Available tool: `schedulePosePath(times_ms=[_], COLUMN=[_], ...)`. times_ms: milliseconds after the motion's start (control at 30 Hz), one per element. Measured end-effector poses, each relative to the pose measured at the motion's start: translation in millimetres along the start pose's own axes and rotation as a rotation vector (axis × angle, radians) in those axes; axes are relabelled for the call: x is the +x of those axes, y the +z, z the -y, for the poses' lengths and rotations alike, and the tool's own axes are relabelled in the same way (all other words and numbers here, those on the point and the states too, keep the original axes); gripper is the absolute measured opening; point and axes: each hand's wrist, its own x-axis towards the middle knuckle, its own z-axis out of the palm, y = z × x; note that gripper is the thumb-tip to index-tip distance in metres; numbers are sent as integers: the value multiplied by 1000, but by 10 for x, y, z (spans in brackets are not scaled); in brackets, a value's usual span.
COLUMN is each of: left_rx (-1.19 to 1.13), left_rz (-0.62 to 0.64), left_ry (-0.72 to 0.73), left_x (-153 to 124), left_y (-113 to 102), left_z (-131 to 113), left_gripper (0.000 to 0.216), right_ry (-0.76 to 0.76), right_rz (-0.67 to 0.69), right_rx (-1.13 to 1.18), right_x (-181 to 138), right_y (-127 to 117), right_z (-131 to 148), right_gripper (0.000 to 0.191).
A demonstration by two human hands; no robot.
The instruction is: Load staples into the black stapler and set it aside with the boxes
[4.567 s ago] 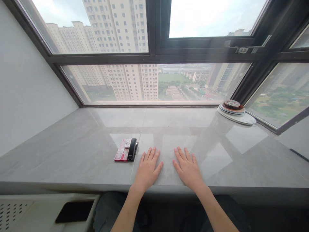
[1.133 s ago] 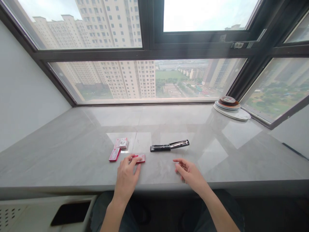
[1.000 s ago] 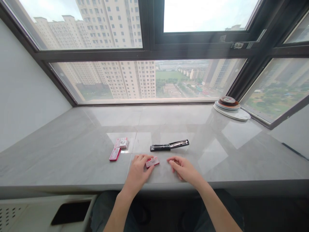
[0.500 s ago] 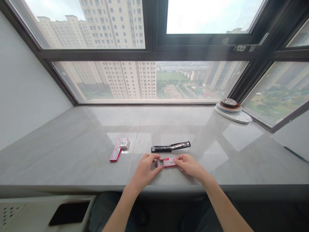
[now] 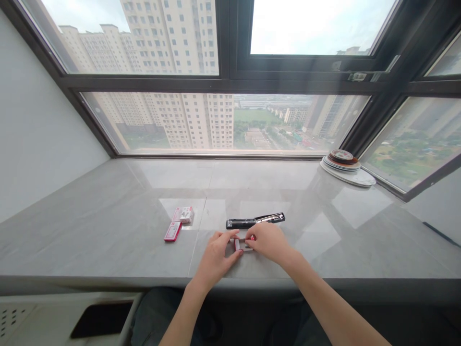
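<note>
A small red-and-white staple box (image 5: 236, 245) lies on the counter near its front edge, with its inner tray partly slid out. My left hand (image 5: 218, 254) grips the tray's left end between thumb and fingers. Over the box's right part is my right hand (image 5: 272, 240), its fingertips pinched together at the open tray; what they hold, if anything, is too small to make out. That hand covers most of the box's sleeve. Just behind both hands lies a black stapler (image 5: 240, 223), folded open, its metal channel showing.
To the left, more small red-and-white boxes (image 5: 173, 231) sit together on the grey counter (image 5: 108, 230). A stack of plates (image 5: 347, 175) stands in the back right corner by the window. A dark thin object (image 5: 441, 234) lies at the far right.
My right hand has let go of the box's sleeve and moved left, with its fingertips now at the open tray. My left hand keeps its hold on the box.
</note>
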Motion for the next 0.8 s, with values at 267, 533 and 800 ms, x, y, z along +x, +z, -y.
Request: schedulePosePath(times_ms=[267, 533, 800], left_rx=[9, 6, 1], left_rz=[-4, -14, -58], left_ry=[-6, 15, -144], left_x=[-6, -21, 39], left_y=[-23, -37, 36], left_z=[-9, -41, -48], left_gripper=[58, 54, 22], right_ry=[-161, 9, 30], right_rz=[-21, -172, -37], right_rx=[215, 430, 390], right_x=[-35, -426, -590], right_y=[31, 86, -9], right_z=[-122, -627, -616], right_gripper=[13, 19, 42])
